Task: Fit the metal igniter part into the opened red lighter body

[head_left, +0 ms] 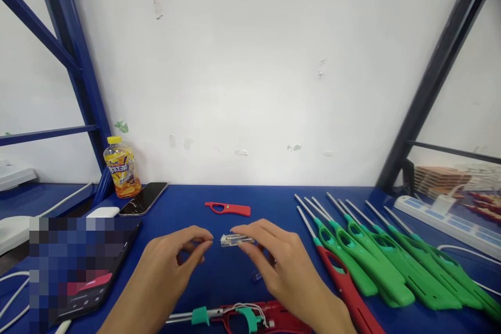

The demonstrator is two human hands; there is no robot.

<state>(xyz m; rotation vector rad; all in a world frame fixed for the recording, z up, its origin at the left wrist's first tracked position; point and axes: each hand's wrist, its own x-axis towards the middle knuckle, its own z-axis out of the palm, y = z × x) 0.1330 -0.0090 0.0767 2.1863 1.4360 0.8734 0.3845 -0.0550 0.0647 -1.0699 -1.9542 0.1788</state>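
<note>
My right hand point(270, 250) pinches a small clear plastic part point(230, 240) between thumb and fingers, above the blue table. Just left of that part, my left hand point(191, 250) has thumb and index fingertips pressed together; whatever they hold is too small to name. Below both hands lies an opened red lighter body point(278, 315) with white wires, a teal trigger point(249, 318) and a metal tube. A red lighter shell point(230, 209) rests beyond the hands. Another small clear piece point(256, 275) is partly hidden by my right hand.
Several green long-necked lighters point(371, 261) and a red one point(346, 289) lie at the right, before a power strip point(450, 222). At the left are a drink bottle point(123, 169), a phone point(144, 199) and a tablet point(105, 282). A white wall point(250, 73) stands behind.
</note>
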